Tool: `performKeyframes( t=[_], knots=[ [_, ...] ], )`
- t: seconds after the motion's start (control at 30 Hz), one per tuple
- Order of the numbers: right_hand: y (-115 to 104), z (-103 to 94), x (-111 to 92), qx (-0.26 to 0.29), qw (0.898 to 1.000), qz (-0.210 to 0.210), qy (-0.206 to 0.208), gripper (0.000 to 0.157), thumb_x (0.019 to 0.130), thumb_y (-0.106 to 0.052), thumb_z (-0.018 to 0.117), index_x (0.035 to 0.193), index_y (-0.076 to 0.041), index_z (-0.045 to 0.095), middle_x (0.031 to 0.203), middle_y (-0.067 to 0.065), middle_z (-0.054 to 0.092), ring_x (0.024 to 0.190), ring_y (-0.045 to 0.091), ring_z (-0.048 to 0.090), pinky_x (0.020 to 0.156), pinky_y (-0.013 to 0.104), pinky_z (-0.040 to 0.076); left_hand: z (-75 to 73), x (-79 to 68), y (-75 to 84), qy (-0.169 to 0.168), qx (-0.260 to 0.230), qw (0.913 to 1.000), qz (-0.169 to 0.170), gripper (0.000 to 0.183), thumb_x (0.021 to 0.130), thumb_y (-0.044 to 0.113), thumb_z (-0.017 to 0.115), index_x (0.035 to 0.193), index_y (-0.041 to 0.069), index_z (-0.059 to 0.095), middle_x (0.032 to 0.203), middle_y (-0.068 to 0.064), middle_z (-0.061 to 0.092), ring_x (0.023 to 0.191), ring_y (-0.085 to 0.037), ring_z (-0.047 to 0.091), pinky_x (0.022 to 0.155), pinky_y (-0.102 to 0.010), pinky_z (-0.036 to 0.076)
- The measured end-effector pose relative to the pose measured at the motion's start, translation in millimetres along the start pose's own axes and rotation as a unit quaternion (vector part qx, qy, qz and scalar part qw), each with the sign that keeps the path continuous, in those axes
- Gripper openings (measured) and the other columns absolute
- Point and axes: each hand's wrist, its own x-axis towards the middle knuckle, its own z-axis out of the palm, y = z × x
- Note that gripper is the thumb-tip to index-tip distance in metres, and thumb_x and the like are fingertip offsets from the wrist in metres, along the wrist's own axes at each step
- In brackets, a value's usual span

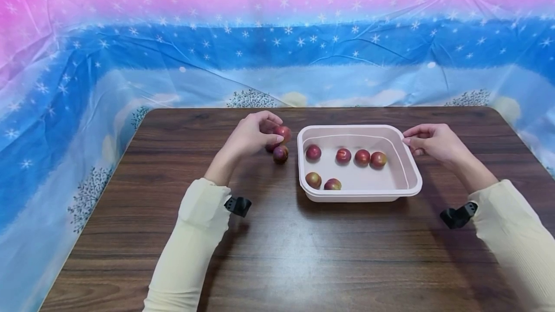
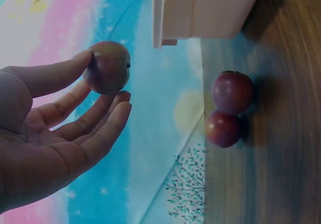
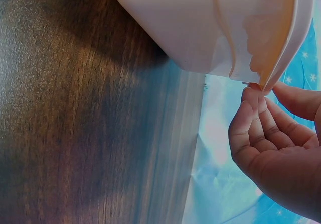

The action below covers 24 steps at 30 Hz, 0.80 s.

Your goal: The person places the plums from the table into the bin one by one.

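Note:
Between thumb and fingers, my left hand (image 1: 253, 135) pinches a reddish plum (image 2: 107, 67), lifted above the table to the left of the tub. Under it two more plums (image 2: 232, 92) lie touching each other on the wood; the head view shows the nearer plum (image 1: 280, 154) whole and the other partly covered. My right hand (image 1: 435, 142) grips the rim of a pale pink plastic tub (image 1: 360, 198) at its right side, thumb on the outer lip and fingers curled beneath, as the right wrist view shows. Several red and yellowish plums (image 1: 362, 158) lie spread inside the tub.
The dark wood-grain table (image 1: 277, 254) has its far edge just behind the tub and hands. A pink and blue snowflake cloth (image 1: 277, 47) hangs behind and at the left. Black wrist cameras (image 1: 238, 206) sit on both cuffs.

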Motion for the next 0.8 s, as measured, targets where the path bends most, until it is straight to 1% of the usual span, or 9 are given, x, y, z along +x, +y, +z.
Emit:
performKeyframes(
  t=[0.23,0.47,0.6,0.8],
  knots=[
    [-0.8,0.1,-1.0,-0.001,1.0,0.003,-0.001,0.037,0.091,-0.011,0.056,0.116,0.014,0.048,0.076,-0.006,0.063,0.061,0.009,0.056,0.058,0.025,0.05,1.6,1.2,10.0,0.002,-0.004,1.0,0.003,0.032,0.083,0.012,0.068,0.112,0.008,0.057,0.108,-0.007,0.061,0.099,-0.019,0.056,0.086,-0.036,0.041],
    [-0.9,0.0,-1.1,0.003,1.0,0.002,0.0,0.037,0.091,-0.011,0.056,0.116,0.014,0.048,0.075,-0.006,0.063,0.062,0.011,0.057,0.057,0.025,0.05,7.0,4.2,18.5,-0.003,-0.01,0.9999,0.013,0.032,0.083,0.012,0.068,0.112,0.006,0.057,0.107,-0.007,0.061,0.098,-0.019,0.056,0.084,-0.034,0.043],
    [-1.1,0.2,-1.2,0.006,1.0,0.004,-0.002,0.037,0.091,-0.011,0.056,0.116,0.014,0.048,0.076,-0.006,0.063,0.062,0.01,0.057,0.058,0.025,0.05,11.7,6.0,21.7,-0.005,-0.003,0.9998,0.02,0.032,0.083,0.011,0.068,0.112,0.006,0.057,0.108,-0.007,0.062,0.099,-0.019,0.057,0.086,-0.034,0.042],
    [-0.5,-0.2,-0.8,0.006,1.0,0.006,-0.003,0.038,0.091,-0.012,0.056,0.117,0.014,0.048,0.076,-0.006,0.063,0.062,0.011,0.057,0.058,0.025,0.05,19.0,8.9,24.7,-0.009,0.01,0.9996,0.023,0.031,0.083,0.012,0.068,0.111,0.008,0.057,0.108,-0.006,0.062,0.098,-0.017,0.057,0.083,-0.033,0.044]
  ],
)
